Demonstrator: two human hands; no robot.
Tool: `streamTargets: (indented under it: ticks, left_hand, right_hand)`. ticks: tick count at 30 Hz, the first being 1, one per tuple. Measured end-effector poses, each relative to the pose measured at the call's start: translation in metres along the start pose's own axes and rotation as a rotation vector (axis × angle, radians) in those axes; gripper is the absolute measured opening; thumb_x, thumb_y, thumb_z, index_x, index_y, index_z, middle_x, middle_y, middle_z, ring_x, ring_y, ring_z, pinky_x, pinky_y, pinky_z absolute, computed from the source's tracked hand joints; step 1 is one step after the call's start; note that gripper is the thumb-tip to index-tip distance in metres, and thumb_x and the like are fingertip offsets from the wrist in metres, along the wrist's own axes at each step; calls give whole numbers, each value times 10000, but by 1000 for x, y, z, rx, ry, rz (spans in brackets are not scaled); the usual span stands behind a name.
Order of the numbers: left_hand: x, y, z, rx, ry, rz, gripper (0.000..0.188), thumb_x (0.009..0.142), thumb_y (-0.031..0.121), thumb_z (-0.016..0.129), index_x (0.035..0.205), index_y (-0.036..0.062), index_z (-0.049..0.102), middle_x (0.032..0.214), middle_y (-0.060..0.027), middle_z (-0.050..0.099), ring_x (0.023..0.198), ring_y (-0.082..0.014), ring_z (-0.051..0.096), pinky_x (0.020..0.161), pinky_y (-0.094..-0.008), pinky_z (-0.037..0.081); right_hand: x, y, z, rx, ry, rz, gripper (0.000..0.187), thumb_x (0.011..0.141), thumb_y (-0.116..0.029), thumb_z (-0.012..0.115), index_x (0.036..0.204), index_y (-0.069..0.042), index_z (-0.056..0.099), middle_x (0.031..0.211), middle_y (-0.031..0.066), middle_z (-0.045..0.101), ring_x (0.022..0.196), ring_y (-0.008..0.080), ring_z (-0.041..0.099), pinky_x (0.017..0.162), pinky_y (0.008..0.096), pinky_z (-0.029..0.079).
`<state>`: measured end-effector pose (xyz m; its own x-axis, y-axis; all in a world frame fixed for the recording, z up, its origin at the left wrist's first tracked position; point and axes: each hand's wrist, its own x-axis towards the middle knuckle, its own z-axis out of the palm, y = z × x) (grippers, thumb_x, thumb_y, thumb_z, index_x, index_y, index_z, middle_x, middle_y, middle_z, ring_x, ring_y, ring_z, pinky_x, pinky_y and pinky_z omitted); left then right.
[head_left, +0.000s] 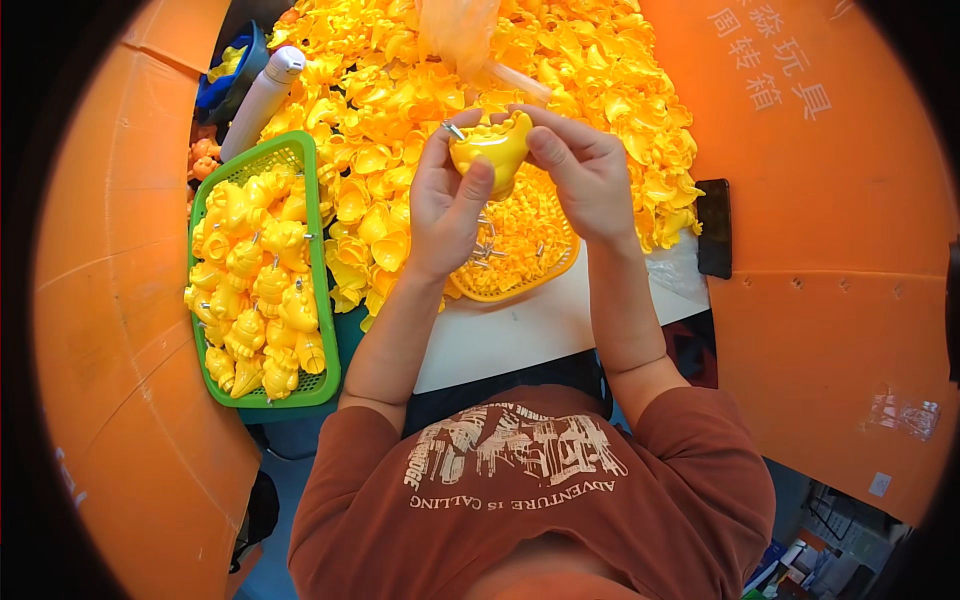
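Head view shows left hand [443, 222] and right hand [597, 182] clasping one yellow piece [492, 157] over the yellow basket [503, 296], seemingly assembled figures [245, 335] filling the green basket [326, 345], many loose shells [385, 242] left.

Glossy yellow toy shell [500, 165] at upper centre, yellow shell pieces [620, 100] behind; bright green basket [326, 330] at left; pale lilac bottle [258, 105], upper left; white surface [520, 338]; cream-printed rust-brown T-shirt [400, 545], lower centre; orange panel [830, 220], right.
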<state>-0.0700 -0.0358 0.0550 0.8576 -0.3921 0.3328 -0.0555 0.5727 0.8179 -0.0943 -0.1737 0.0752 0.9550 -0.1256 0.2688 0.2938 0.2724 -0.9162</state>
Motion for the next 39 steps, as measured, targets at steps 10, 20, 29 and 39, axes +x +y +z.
streamTargets:
  ticks: [10,20,29,39]
  left_hand:
    - [-8,-7,5,424,56,215,416,969,273,336,1275,2,257,1156,-108,408,1053,-169,451,891,-274,388]
    - [-10,-5,8,221,89,107,416,970,291,321,1262,1,264,1156,-121,394,1033,-168,449,870,-281,397]
    - [-13,-18,1,570,72,381,432,931,297,424,1200,-22,312,1090,-159,411,978,-243,458,870,-340,375]
    - [-12,-17,5,577,163,350,424,930,265,426,1198,-45,316,1103,-172,413,994,-255,455,882,-347,365]
  right_hand:
    - [-16,-1,33,-681,245,-223,270,883,-26,530,1140,52,559,999,101,638,857,55,540,751,189,442]
    - [-19,1,42,-527,298,-238,275,866,-27,564,1127,59,565,920,80,646,805,62,557,710,180,457]
    - [-12,-14,37,-82,299,-99,145,800,29,620,940,67,608,892,123,654,795,136,627,731,232,506]
    - [-16,-1,45,-264,428,-231,166,805,28,621,969,55,624,924,107,642,825,130,606,731,222,492]
